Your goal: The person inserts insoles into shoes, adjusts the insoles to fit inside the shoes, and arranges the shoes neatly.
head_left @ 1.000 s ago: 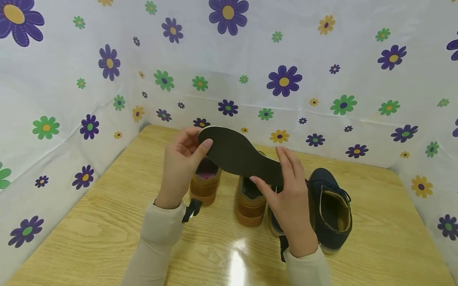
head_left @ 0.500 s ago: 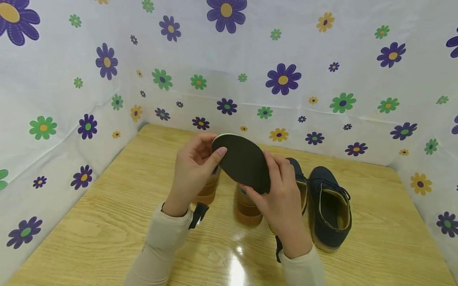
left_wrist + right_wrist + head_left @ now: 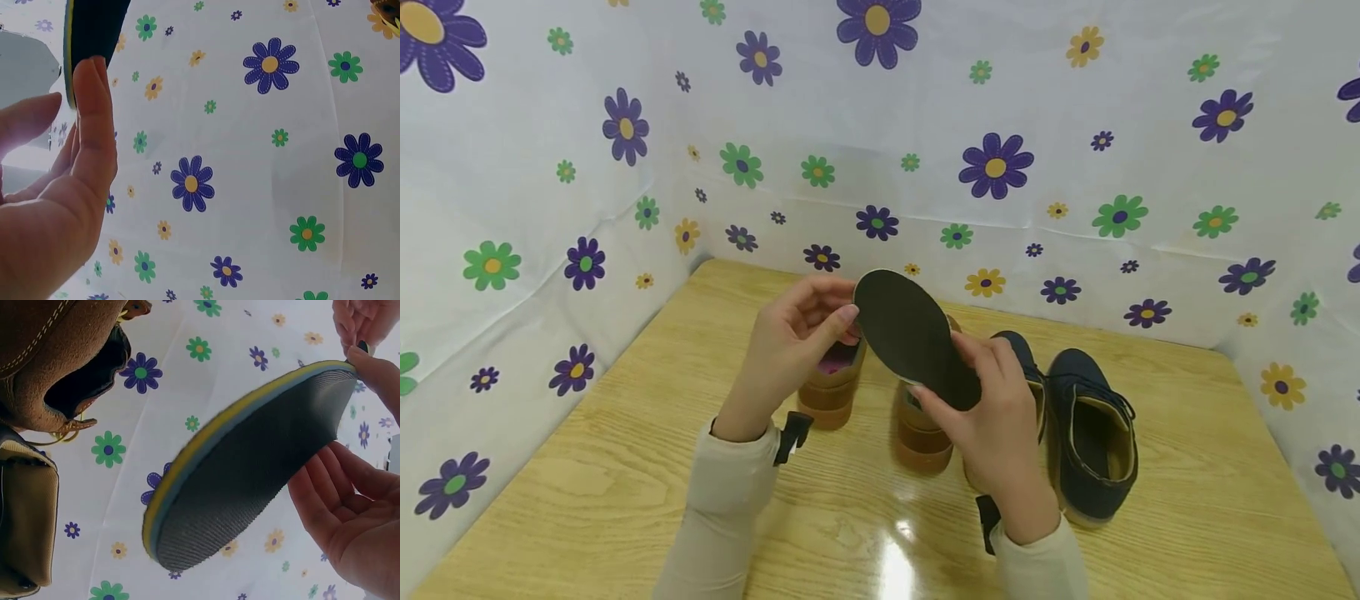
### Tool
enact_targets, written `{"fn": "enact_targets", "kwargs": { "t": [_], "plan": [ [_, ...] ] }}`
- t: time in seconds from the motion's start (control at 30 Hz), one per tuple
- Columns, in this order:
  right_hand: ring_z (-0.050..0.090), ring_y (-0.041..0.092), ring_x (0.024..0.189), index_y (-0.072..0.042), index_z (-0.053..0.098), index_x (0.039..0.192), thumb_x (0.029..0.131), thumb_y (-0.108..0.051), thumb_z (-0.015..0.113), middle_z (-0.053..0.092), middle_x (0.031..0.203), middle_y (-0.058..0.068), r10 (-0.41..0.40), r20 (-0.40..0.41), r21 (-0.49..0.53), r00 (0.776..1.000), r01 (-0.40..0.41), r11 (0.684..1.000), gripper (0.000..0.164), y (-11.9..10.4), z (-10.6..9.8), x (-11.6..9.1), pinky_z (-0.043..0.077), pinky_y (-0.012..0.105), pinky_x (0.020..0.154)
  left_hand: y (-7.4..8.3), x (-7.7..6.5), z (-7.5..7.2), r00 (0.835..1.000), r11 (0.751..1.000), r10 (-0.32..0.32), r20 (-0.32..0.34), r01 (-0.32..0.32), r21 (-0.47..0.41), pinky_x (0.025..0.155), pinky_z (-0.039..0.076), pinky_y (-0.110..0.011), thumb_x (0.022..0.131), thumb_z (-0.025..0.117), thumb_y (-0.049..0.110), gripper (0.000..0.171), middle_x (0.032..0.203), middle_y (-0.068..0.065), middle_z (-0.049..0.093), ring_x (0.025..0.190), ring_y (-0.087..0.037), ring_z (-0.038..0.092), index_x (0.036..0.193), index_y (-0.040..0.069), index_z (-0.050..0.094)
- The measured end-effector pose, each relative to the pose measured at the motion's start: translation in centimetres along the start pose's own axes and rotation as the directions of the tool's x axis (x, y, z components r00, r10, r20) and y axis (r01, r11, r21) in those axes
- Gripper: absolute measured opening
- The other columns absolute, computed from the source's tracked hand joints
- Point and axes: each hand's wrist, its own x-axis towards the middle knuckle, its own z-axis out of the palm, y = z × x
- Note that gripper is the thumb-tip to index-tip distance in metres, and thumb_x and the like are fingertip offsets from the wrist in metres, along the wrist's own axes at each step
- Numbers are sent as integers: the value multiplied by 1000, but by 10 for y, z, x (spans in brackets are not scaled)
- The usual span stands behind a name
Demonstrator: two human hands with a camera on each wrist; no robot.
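My right hand point(image 3: 1000, 417) holds a dark insole point(image 3: 910, 329) between thumb and fingers near its narrower end, raised above the shoes. In the right wrist view, the insole point(image 3: 250, 456) shows a layered yellow and grey-blue edge and a ribbed dark underside. At the insole's broad end is my left hand point(image 3: 786, 350), its thumb tip right at the edge. A gap shows between that thumb and the insole point(image 3: 100, 28) in the left wrist view, while the extended fingers overlap it. Behind the insole stands a brown shoe point(image 3: 925, 450), partly hidden.
Another brown shoe point(image 3: 826, 400) stands to the left on the wooden table point(image 3: 625, 467). On the right are a navy lace-up shoe point(image 3: 1097, 442) and its mate point(image 3: 1018, 350), partly covered by my right hand. Flowered cloth point(image 3: 820, 108) surrounds the table's back and sides.
The insole first moved nearer and tipped, then its broad end turned more upright. My left thumb lay on its face earlier and has now slid left to its edge. The shoes stayed put.
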Motion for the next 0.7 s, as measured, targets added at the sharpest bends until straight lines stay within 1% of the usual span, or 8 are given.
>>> {"fn": "enact_targets", "kwargs": {
  "t": [0.13,0.2,0.23,0.3,0.4,0.47,0.57,0.7],
  "plan": [
    [60,21,86,2,68,117,70,-16,87,59,97,9,107,15,109,994,-108,988,54,-1,0,0,52,34,77,-5,3,-9,999,1000,4,43,-5,29,72,56,-31,94,59,-1,26,98,-25,64,78,-22,67,116,-15,59],
    [62,19,85,2,68,117,72,-15,86,61,98,7,199,37,195,979,-202,960,51,-2,0,0,52,29,77,-9,5,-14,999,999,-3,52,0,51,72,56,-31,94,59,-1,25,98,-25,65,79,-23,68,115,-15,60],
    [63,18,85,2,68,116,72,-15,86,63,98,7,254,50,241,966,-258,935,50,-3,1,0,52,28,77,-11,6,-16,999,998,-9,54,5,65,72,56,-31,94,59,0,25,97,-25,65,79,-23,68,114,-14,61],
    [64,16,85,2,68,116,74,-15,85,65,98,7,377,85,328,922,-383,863,48,-5,1,1,52,24,77,-15,8,-20,998,996,-28,62,22,92,72,56,-31,94,59,0,24,97,-24,65,79,-22,68,113,-14,62],
    [63,16,85,4,67,114,76,-14,83,66,97,10,535,144,405,832,-543,736,46,-8,2,2,52,21,77,-22,11,-24,995,987,-61,82,48,153,72,56,-29,95,59,2,24,98,-22,66,80,-20,67,113,-12,62],
    [62,16,85,4,67,114,77,-15,82,65,96,12,608,188,422,772,-622,659,45,-9,2,2,52,20,75,-27,13,-26,992,976,-82,100,59,212,73,55,-28,94,60,3,24,99,-21,67,80,-20,67,113,-12,63],
    [60,18,84,3,68,114,78,-21,82,64,95,11,661,253,413,706,-697,586,45,-11,4,3,50,20,71,-35,16,-27,988,942,-93,123,47,332,74,55,-29,93,62,4,22,99,-17,69,81,-22,67,111,-9,65],
    [60,19,79,3,68,110,78,-26,81,64,89,10,678,334,386,655,-751,536,45,-13,9,4,50,22,65,-48,19,-31,989,865,-74,129,-1,502,75,54,-35,91,65,4,19,98,-14,71,83,-25,66,105,-7,68]
  ]
}}
